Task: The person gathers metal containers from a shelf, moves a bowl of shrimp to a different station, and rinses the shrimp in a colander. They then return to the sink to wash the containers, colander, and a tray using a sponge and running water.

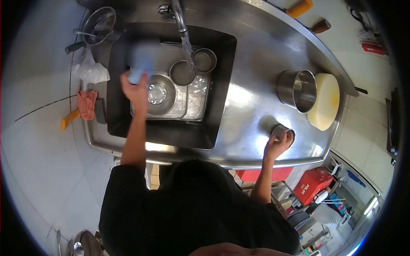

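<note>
Over the left part of the sink, my left hand grips a light-blue item, smeared by motion so that its kind cannot be told. Beneath it lie a round steel bowl and a steel tray. Water runs from the faucet near one round metal tin, with a second tin touching or overlapping it. On the steel counter at the right, my right hand has its fingers closed on the rim of a small metal cup.
A steel pot stands on the right counter before a thick pale-yellow slab. Left of the sink are a handled pot, a white plastic bag, a pink cloth and a yellow handle.
</note>
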`<state>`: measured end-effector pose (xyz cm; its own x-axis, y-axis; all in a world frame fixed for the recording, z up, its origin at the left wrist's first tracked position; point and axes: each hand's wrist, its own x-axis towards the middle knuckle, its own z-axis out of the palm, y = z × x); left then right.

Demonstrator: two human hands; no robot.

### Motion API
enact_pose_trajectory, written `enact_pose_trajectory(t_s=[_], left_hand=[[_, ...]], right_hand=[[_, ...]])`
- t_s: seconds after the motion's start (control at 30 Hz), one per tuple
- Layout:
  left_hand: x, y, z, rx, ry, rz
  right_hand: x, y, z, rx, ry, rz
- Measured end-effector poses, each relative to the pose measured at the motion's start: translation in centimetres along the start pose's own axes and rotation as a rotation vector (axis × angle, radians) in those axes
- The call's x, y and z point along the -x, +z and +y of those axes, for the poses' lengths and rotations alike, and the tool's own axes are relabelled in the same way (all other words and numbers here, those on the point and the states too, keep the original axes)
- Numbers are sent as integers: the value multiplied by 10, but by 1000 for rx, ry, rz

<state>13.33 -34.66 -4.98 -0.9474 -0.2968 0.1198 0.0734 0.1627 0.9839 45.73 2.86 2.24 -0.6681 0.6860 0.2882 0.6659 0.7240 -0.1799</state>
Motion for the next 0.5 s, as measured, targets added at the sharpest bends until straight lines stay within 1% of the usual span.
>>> enact_pose_trajectory(t_s=[0.03, 0.07, 0.1, 0.13, 0.17, 0.2, 0.23, 0.27, 0.33, 0.37, 0.4, 0.43, 0.47, 0.5], left_hand=[[22, 6, -12, -97, -38, -66], [48, 19, 9, -137, -107, -136], [77, 32, 11, -157, -187, -178], [105, 41, -4, -155, -178, -283], [130, 49, 6, -219, -190, -435], [151, 57, 24, -20, -276, -620], [169, 58, 17, -43, -70, -819], [164, 57, 38, -59, 166, -1008], [147, 42, 11, 105, -161, -1267], [140, 30, -18, 172, -362, -1143], [129, 19, -53, -99, -222, -1046], [114, 6, -71, -493, -80, -1032], [113, -9, -113, -800, 83, -1027], [118, -30, -141, -1094, 262, -1054]], right_hand=[[-7, 3, -15, -77, -46, 25], [-11, 10, -31, -155, -92, 51], [-11, 22, -56, -423, 26, -159], [-7, 34, -89, -686, 146, -369], [-3, 36, -134, -1051, 384, -594], [6, 51, -152, -1347, 635, -809], [16, 70, -164, -1630, 900, -1028], [25, 86, -179, -1635, 949, -874], [34, 117, -158, -1720, 1079, -893], [29, 108, -157, -1674, 1018, -956], [22, 89, -159, -1627, 954, -1015], [20, 73, -157, -1575, 893, -1070], [21, 67, -151, -1546, 858, -1072], [20, 62, -146, -1521, 818, -1071]])
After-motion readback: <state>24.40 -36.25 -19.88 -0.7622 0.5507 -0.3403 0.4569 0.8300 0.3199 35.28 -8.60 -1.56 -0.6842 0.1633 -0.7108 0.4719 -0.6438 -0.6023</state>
